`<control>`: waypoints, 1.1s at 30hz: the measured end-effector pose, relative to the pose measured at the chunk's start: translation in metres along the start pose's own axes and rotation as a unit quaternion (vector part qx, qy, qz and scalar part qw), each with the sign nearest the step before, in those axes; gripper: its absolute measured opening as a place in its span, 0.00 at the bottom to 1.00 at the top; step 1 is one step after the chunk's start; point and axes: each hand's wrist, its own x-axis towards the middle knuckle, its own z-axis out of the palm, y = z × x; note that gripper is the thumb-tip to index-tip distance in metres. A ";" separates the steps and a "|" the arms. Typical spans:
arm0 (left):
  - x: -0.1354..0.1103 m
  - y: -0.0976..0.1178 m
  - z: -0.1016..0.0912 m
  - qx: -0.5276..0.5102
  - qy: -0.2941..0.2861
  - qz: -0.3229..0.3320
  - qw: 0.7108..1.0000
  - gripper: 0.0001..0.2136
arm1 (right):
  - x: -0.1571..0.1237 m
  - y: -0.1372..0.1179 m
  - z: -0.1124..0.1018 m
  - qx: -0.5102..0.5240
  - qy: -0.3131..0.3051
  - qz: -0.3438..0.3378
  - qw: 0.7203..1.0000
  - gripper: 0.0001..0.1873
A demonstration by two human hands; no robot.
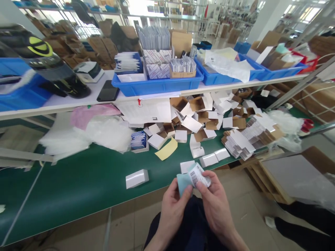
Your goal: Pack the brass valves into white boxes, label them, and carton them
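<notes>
My left hand (171,209) pinches a pale blue backing sheet (184,182) in front of my lap. My right hand (216,204) grips a white barcode label (199,174) that sits partly peeled on that sheet. Both hands are closed around these pieces, just off the near edge of the green table (86,181). A small closed white box (136,178) lies on the table to the left of my hands. Two more white boxes (214,157) lie just beyond them.
A heap of open small cardboard boxes (206,118) and flat box blanks (246,139) covers the table's far right. Clear plastic bags (104,134) lie at the left, a yellow paper (166,149) in the middle. Blue bins (157,85) stand on the shelf above. A wooden pallet (277,177) is at my right.
</notes>
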 end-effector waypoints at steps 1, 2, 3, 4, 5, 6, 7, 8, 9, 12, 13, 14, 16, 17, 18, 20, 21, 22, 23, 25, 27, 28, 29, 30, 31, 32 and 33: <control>-0.004 0.004 0.002 0.016 0.012 -0.007 1.000 0.17 | -0.004 -0.001 -0.009 -0.046 -0.006 0.008 0.999 0.22; -0.008 0.009 0.001 0.033 0.017 -0.014 0.999 0.17 | -0.008 -0.003 -0.021 -0.112 -0.010 0.014 0.994 0.23; -0.012 0.016 -0.001 0.055 0.012 -0.021 0.998 0.17 | -0.012 -0.005 -0.034 -0.188 -0.011 0.015 0.982 0.24; -0.017 0.022 -0.004 0.083 0.000 -0.025 0.996 0.17 | -0.015 -0.009 -0.047 -0.264 -0.011 0.005 0.964 0.25; -0.021 0.029 -0.008 0.114 -0.017 -0.028 0.993 0.17 | -0.018 -0.013 -0.059 -0.330 -0.012 -0.021 0.944 0.25; -0.025 0.036 -0.012 0.143 -0.037 -0.032 0.989 0.17 | -0.020 -0.018 -0.069 -0.381 -0.016 -0.061 0.923 0.24; -0.029 0.041 -0.015 0.166 -0.057 -0.038 0.984 0.18 | -0.023 -0.023 -0.076 -0.414 -0.028 -0.110 0.903 0.23; -0.033 0.046 -0.017 0.176 -0.075 -0.047 0.980 0.21 | -0.024 -0.028 -0.079 -0.430 -0.048 -0.159 0.888 0.24; -0.036 0.050 -0.018 0.173 -0.091 -0.058 0.979 0.25 | -0.026 -0.034 -0.080 -0.430 -0.080 -0.199 0.877 0.27; -0.047 0.051 -0.018 0.125 -0.113 -0.089 0.982 0.29 | -0.030 -0.043 -0.069 -0.381 -0.211 -0.209 0.875 0.33; -0.051 0.049 -0.019 0.106 -0.103 -0.093 0.985 0.27 | -0.031 -0.043 -0.063 -0.359 -0.243 -0.185 0.882 0.31; -0.056 0.046 -0.020 0.092 -0.082 -0.089 0.988 0.23 | -0.034 -0.041 -0.059 -0.336 -0.261 -0.154 0.892 0.26; -0.068 0.038 -0.024 0.076 -0.035 -0.057 0.995 0.21 | -0.041 -0.034 -0.051 -0.296 -0.256 -0.086 0.916 0.19; -0.074 0.033 -0.026 0.064 -0.024 -0.039 0.997 0.23 | -0.044 -0.030 -0.047 -0.274 -0.240 -0.056 0.929 0.16; -0.081 0.029 -0.027 0.047 -0.018 -0.022 0.999 0.25 | -0.049 -0.025 -0.044 -0.253 -0.223 -0.030 0.941 0.16; -0.095 0.023 -0.028 0.008 0.003 0.022 1.000 0.32 | -0.058 -0.017 -0.036 -0.214 -0.197 -0.004 0.957 0.17; -0.102 0.021 -0.028 -0.003 0.028 0.051 0.998 0.37 | -0.064 -0.012 -0.031 -0.199 -0.187 -0.001 0.962 0.18; -0.108 0.020 -0.028 -0.006 0.062 0.083 0.995 0.41 | -0.069 -0.008 -0.025 -0.188 -0.180 -0.001 0.966 0.19; -0.113 0.019 -0.029 -0.003 0.095 0.112 0.989 0.42 | -0.075 -0.003 -0.019 -0.180 -0.176 -0.004 0.968 0.20; -0.122 0.020 -0.035 0.007 0.123 0.135 0.983 0.34 | -0.087 0.007 -0.004 -0.167 -0.172 -0.014 0.971 0.23; -0.129 0.021 -0.048 0.027 0.116 0.120 0.986 0.20 | -0.097 0.020 0.012 -0.170 -0.169 -0.029 0.970 0.24; -0.133 0.022 -0.058 0.050 0.109 0.111 0.987 0.14 | -0.101 0.026 0.019 -0.191 -0.169 -0.043 0.966 0.24; -0.137 0.023 -0.069 0.076 0.102 0.104 0.986 0.09 | -0.104 0.032 0.027 -0.230 -0.172 -0.066 0.956 0.23; -0.140 0.024 -0.082 0.098 0.098 0.100 0.985 0.06 | -0.106 0.036 0.036 -0.278 -0.177 -0.098 0.939 0.21; -0.145 0.025 -0.096 0.116 0.096 0.098 0.984 0.05 | -0.107 0.040 0.045 -0.327 -0.183 -0.136 0.917 0.19; -0.149 0.027 -0.110 0.129 0.094 0.098 0.982 0.06 | -0.108 0.042 0.055 -0.368 -0.189 -0.174 0.894 0.17; -0.154 0.029 -0.124 0.140 0.093 0.099 0.981 0.07 | -0.109 0.044 0.066 -0.396 -0.196 -0.208 0.873 0.16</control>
